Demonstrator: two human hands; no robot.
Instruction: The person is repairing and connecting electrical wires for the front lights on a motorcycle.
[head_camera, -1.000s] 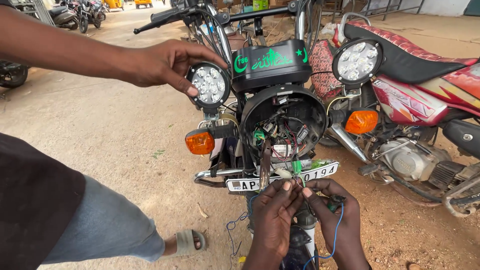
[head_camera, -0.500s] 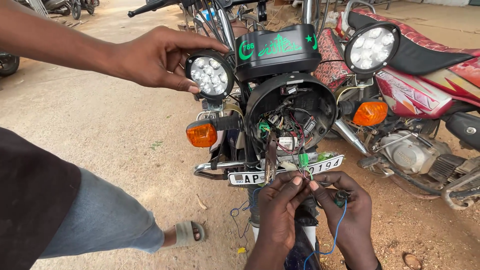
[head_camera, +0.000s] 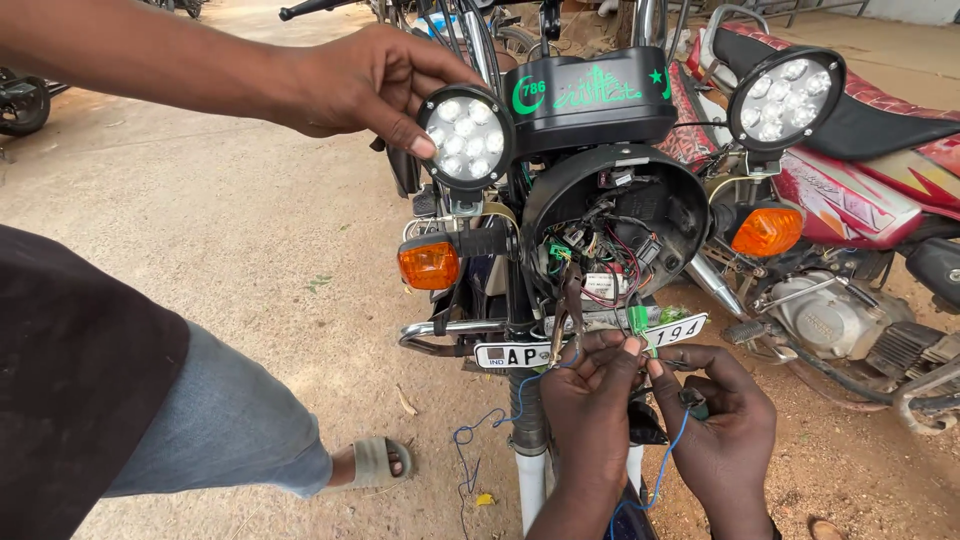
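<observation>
Below the open headlight shell (head_camera: 610, 225) of the motorcycle (head_camera: 560, 300), the left hand (head_camera: 590, 410) and right hand (head_camera: 715, 420) are held together; the fingertips (head_camera: 625, 350) are pressed close, pinching a thin blue wire (head_camera: 665, 470) just under the number plate (head_camera: 590, 345). Another person's hand (head_camera: 365, 80) – fingers curled – is laid on the round LED lamp (head_camera: 465, 135) at the upper left of the shell.

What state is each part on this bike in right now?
Headlamp shell: open, lens off, wiring exposed.
Held spot lamp: appears unlit, gripped by co-worker's hand.
Other spot lamp: appears unlit, mounted.
Orange indicator: unlit.
Blue wire: hanging loose, pinched by left hand and right hand.
</observation>
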